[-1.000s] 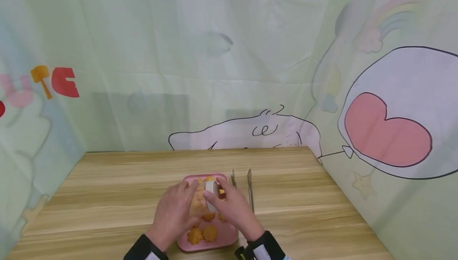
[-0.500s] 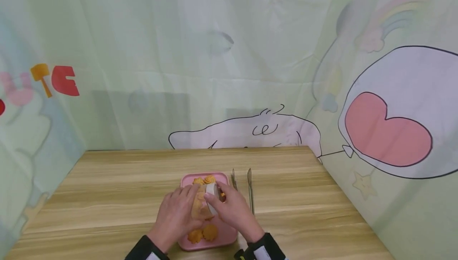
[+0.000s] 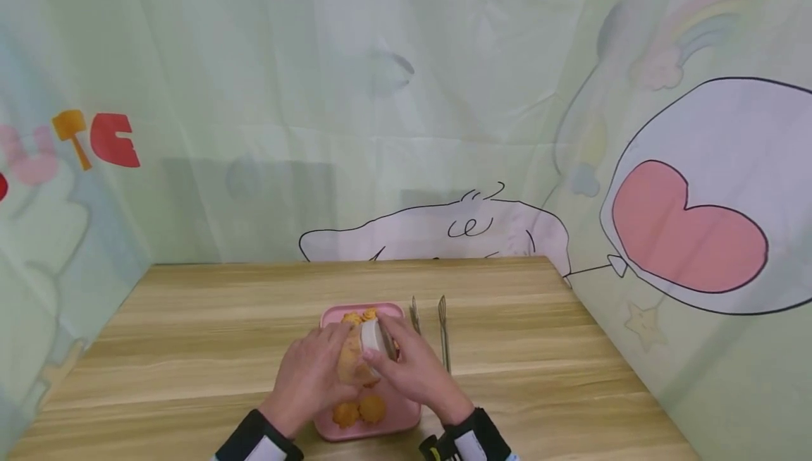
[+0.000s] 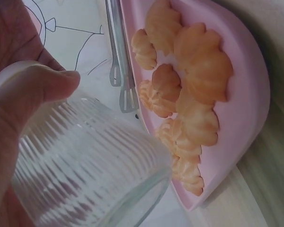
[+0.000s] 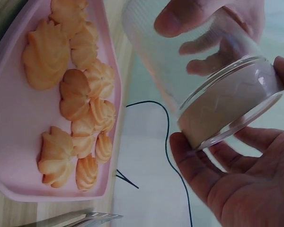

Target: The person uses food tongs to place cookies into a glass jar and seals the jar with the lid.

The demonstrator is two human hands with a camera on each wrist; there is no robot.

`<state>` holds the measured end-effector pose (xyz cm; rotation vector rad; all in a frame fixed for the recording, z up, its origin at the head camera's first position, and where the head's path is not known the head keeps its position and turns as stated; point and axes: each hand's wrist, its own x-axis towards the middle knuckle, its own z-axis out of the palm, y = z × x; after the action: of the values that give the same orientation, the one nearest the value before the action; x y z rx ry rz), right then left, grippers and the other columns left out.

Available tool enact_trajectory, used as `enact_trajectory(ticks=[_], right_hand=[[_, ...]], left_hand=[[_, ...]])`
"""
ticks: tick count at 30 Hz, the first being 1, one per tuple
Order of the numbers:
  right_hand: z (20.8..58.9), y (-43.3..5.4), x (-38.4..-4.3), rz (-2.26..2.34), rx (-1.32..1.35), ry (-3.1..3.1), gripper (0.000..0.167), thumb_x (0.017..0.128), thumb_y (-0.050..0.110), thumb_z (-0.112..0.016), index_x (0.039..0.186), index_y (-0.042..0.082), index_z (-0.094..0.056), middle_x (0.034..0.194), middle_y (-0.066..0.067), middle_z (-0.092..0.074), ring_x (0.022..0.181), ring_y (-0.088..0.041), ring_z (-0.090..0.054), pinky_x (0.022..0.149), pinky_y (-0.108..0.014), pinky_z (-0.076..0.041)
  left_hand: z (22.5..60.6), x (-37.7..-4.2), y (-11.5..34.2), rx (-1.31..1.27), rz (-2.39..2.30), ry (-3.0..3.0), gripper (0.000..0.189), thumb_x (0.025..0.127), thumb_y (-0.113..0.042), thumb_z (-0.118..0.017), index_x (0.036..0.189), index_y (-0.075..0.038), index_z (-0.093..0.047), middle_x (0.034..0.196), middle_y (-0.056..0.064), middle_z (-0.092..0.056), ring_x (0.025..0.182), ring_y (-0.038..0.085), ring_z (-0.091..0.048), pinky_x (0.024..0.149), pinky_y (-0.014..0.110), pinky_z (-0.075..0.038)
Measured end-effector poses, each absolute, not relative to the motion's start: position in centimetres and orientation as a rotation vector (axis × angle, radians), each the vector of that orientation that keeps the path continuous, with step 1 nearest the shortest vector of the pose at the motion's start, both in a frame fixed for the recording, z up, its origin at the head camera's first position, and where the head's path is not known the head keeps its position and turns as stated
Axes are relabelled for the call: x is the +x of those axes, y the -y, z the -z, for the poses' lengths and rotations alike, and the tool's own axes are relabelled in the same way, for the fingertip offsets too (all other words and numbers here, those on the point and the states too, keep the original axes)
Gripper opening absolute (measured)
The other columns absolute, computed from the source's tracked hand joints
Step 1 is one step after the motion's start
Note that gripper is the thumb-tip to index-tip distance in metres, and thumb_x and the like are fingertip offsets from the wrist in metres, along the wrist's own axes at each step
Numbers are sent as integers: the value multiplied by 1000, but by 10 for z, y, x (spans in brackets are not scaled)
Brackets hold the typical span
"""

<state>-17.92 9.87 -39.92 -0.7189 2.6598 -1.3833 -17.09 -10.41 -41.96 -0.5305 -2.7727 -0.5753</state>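
A clear ribbed glass jar with a whitish lid is held on its side above a pink tray. My left hand holds the jar's body, the thumb lying along the glass. At the lid end, my right hand grips the lid's rim between fingers and thumb. The lid sits on or against the jar's mouth; whether it is loose I cannot tell. Nothing shows inside the jar through the glass. Several flower-shaped butter cookies lie on the tray, partly hidden by the hands in the head view.
Metal tongs lie on the wooden table, just right of the tray, with their tips pointing away. Behind the table hangs a pale green printed cloth, which also runs along both sides.
Both hands stay over the tray, still holding the jar and lid. The jar's angle shifts slightly, and the lid end is a little higher than half a second ago.
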Motion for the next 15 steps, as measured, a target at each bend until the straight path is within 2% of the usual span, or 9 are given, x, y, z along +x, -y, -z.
enact_trajectory(ticks=[7, 11, 13, 15], right_hand=[[399, -95, -179, 1432, -646, -2623, 73, 107, 41, -64, 161, 0, -39, 160, -30, -42, 136, -48, -53, 98, -62, -56], [398, -92, -179, 1494, -494, -2596, 76, 106, 48, -63, 158, -3, -43, 140, -25, -61, 114, -36, -65, 79, -46, -63], [397, -90, -180, 1509, -469, -2590, 72, 106, 49, -62, 154, -3, -49, 128, -19, -66, 102, -28, -66, 68, -37, -62], [396, -89, -180, 1495, -466, -2594, 67, 106, 49, -62, 150, -1, -54, 120, -15, -69, 93, -23, -66, 63, -33, -59]], left_hand=[[420, -170, 108, -528, 603, 2736, 95, 61, -48, -104, 134, -4, -62, 117, 11, -71, 99, 31, -67, 83, 52, -58], [420, -169, 108, -519, 603, 2734, 94, 62, -47, -104, 134, -6, -61, 120, 10, -70, 106, 34, -67, 89, 58, -58], [419, -168, 109, -522, 598, 2730, 94, 62, -47, -103, 136, -7, -60, 122, 11, -69, 110, 35, -67, 92, 60, -57], [419, -168, 109, -525, 585, 2727, 96, 63, -50, -102, 138, -6, -60, 124, 11, -69, 111, 36, -67, 93, 62, -56]])
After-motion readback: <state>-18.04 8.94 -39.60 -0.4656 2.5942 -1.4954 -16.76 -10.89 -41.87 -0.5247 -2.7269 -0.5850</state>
